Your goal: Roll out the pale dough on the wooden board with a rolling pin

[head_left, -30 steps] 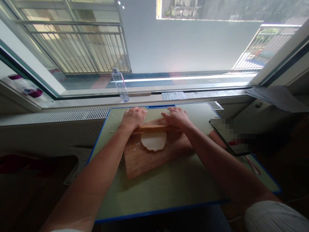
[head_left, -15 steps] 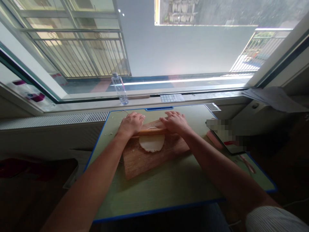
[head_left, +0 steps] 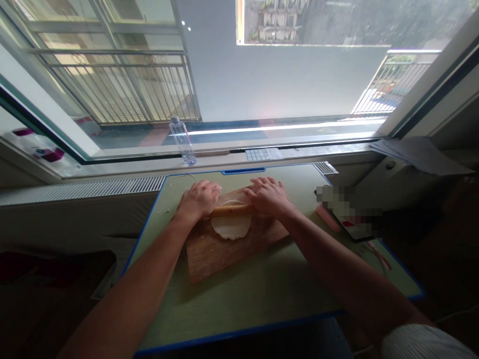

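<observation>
Spanning the dough (head_left: 231, 228) crosswise, the rolling pin (head_left: 232, 211) is lying under left hand (head_left: 199, 199) and right hand (head_left: 268, 196), each grip spread over one end.

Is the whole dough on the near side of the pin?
No, a pale edge of the dough also shows beyond the pin.

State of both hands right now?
Left hand: on left end of rolling pin; can't tell if closed.
Right hand: open, palm down on right end.
</observation>
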A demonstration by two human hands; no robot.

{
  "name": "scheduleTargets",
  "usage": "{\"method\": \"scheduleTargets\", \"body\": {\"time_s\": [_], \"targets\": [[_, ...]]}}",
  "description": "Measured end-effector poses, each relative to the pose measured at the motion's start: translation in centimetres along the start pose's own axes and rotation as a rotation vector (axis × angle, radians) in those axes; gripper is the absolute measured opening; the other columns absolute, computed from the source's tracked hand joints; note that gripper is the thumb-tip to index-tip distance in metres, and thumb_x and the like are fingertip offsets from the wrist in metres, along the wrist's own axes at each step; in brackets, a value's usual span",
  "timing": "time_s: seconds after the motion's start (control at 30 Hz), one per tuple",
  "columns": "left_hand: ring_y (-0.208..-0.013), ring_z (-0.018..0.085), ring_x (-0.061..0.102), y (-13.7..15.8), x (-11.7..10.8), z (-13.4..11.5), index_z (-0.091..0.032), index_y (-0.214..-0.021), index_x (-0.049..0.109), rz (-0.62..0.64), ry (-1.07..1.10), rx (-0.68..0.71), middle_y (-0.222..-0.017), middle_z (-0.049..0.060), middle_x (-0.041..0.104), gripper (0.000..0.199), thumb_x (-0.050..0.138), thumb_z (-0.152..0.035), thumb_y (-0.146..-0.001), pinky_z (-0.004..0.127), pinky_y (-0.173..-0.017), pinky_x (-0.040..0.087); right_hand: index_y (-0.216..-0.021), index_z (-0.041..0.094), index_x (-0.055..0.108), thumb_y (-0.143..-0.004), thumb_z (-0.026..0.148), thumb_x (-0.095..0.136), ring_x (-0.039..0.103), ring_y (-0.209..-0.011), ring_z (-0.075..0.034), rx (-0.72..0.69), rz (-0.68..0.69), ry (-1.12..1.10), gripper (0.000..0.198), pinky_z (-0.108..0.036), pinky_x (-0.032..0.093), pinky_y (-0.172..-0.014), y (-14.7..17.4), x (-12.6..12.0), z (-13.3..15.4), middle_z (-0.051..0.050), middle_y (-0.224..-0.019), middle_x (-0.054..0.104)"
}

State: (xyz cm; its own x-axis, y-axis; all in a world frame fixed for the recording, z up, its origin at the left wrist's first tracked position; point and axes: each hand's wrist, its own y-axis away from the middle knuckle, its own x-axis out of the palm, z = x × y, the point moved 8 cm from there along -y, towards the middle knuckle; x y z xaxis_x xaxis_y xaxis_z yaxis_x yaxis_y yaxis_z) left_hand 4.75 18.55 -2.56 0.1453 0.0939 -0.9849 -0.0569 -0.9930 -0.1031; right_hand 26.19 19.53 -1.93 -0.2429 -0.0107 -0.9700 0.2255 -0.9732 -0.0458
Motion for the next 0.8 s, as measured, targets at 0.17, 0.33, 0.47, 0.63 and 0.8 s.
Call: {"method": "scheduleTargets", "body": {"time_s": [0.17, 0.33, 0.47, 0.63, 0.8], "targets": [[-0.137, 0.028, 0.063, 0.6, -0.1, -0.2, -0.027, -0.137, 0.074, 0.009, 0.01, -0.002, -0.15, 0.01, 0.069, 0.05, 0.034, -0.045, -0.112, 0.046, -0.12, 0.05, -0.164, 0.028, 0.052, -0.11, 0.058, 0.037, 0.041, -0.155, -0.035, -0.013, 0.014, 0.025, 0.064, -0.062, 0.033, -0.128, 0.4, 0.1, 0.2, -0.008, -0.171, 0.051], [-0.138, 0.03, 0.063, 1.0, -0.2, -0.2, -0.028, -0.138, 0.073, 0.024, 0.013, -0.023, -0.151, 0.009, 0.068, 0.05, 0.034, -0.046, -0.112, 0.049, -0.119, 0.05, -0.163, 0.029, 0.053, -0.109, 0.056, 0.037, 0.045, -0.152, -0.034, -0.024, -0.01, 0.046, 0.062, -0.063, 0.034, -0.127, 0.6, 0.3, 0.2, -0.007, -0.169, 0.054], [-0.138, 0.03, 0.062, 1.3, -0.3, -0.3, -0.028, -0.138, 0.073, 0.024, 0.008, -0.024, -0.152, 0.009, 0.068, 0.049, 0.035, -0.045, -0.112, 0.049, -0.119, 0.05, -0.163, 0.027, 0.054, -0.109, 0.056, 0.036, 0.045, -0.153, -0.035, -0.036, 0.005, 0.035, 0.063, -0.065, 0.034, -0.127, 0.8, 0.3, 0.3, -0.007, -0.169, 0.053], [-0.136, 0.031, 0.063, 1.7, -0.5, -0.4, -0.03, -0.138, 0.073, 0.012, 0.008, -0.035, -0.152, 0.008, 0.068, 0.048, 0.036, -0.046, -0.112, 0.051, -0.118, 0.051, -0.167, 0.029, 0.049, -0.11, 0.058, 0.034, 0.036, -0.16, -0.036, -0.022, 0.034, 0.047, 0.066, -0.065, 0.031, -0.129, 0.9, 0.5, 0.3, -0.007, -0.176, 0.044], [-0.133, 0.032, 0.064, 2.1, -0.7, -0.5, -0.031, -0.135, 0.075, -0.005, -0.004, -0.039, -0.15, 0.008, 0.069, 0.048, 0.037, -0.047, -0.111, 0.051, -0.115, 0.052, -0.168, 0.03, 0.049, -0.11, 0.058, 0.035, 0.036, -0.16, -0.036, -0.017, 0.027, 0.061, 0.065, -0.064, 0.031, -0.13, 1.1, 0.7, 0.2, -0.006, -0.177, 0.043]]}}
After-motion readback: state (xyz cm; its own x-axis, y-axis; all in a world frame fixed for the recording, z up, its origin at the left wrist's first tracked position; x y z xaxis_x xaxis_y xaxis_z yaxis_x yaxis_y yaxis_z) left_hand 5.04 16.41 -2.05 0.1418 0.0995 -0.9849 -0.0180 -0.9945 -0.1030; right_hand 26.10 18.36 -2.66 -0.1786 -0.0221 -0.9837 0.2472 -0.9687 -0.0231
